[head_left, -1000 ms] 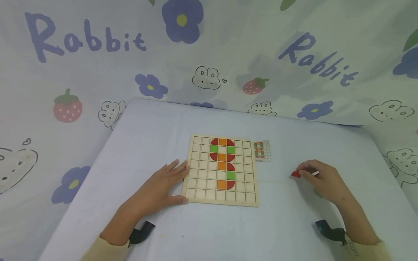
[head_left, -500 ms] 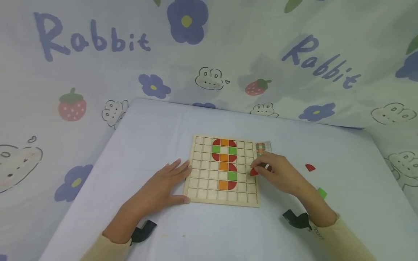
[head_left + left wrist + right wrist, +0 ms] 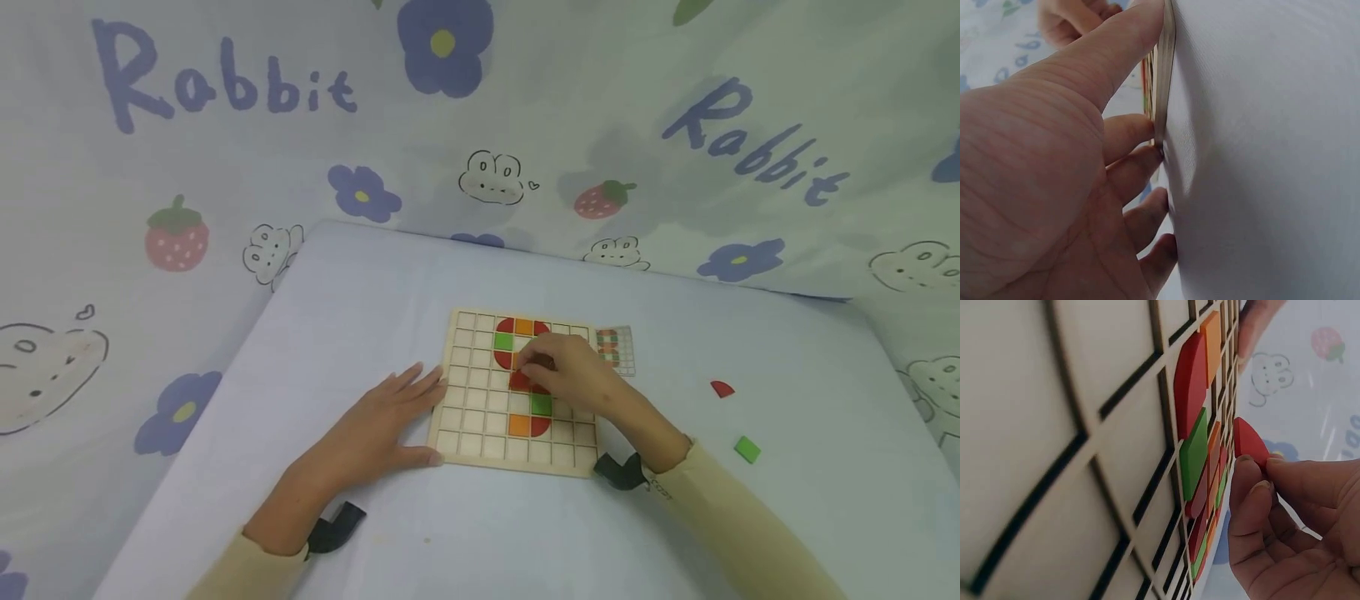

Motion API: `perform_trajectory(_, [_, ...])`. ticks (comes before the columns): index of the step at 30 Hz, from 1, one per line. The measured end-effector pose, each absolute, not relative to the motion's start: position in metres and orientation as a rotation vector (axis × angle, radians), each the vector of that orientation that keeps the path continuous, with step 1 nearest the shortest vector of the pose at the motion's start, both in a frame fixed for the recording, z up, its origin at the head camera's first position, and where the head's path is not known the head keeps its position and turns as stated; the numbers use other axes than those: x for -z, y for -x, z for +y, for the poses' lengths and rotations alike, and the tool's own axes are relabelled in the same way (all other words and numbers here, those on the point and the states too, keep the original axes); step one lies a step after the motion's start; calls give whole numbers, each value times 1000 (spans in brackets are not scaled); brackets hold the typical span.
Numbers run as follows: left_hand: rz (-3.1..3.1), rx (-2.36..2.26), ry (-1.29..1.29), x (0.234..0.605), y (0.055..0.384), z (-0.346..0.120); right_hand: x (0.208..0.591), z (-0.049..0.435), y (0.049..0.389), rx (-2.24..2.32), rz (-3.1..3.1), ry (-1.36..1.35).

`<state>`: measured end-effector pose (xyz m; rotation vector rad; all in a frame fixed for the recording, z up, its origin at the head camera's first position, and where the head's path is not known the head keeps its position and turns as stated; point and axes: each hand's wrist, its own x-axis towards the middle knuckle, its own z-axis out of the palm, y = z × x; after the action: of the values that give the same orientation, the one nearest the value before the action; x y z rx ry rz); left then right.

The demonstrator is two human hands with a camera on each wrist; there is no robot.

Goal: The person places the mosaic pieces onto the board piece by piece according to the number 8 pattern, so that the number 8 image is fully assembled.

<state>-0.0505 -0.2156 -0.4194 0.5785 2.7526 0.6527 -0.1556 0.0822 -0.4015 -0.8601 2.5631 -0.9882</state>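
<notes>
A pale wooden grid board lies on the table with red quarter-circle, orange square and green square tiles in several of its cells. My left hand rests along the board's left edge, thumb at the near corner and fingers spread. Over the middle of the board, my right hand pinches a red quarter-circle tile between thumb and fingertips. In the right wrist view the held tile stands off the board's face, tilted. From the head view, the right hand covers part of the tile pattern.
Right of the board lie a loose red quarter-circle tile and a loose green square tile. A small printed pattern card sits against the board's upper right edge. A printed cloth hangs behind the table.
My right hand has moved left from the table's right side to over the board, carrying the red tile. Loose red and green tiles have come into view. My left hand stays at the board's edge.
</notes>
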Motion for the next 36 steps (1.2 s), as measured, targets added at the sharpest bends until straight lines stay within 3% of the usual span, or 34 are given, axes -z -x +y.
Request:
perform_trajectory(11, [2764,-655,-613,419,51,-215,410,60,161,934,2580,820])
perform_trajectory(36, [2762,-671,-649,420,52,-218,411,59,154,688,2631,942])
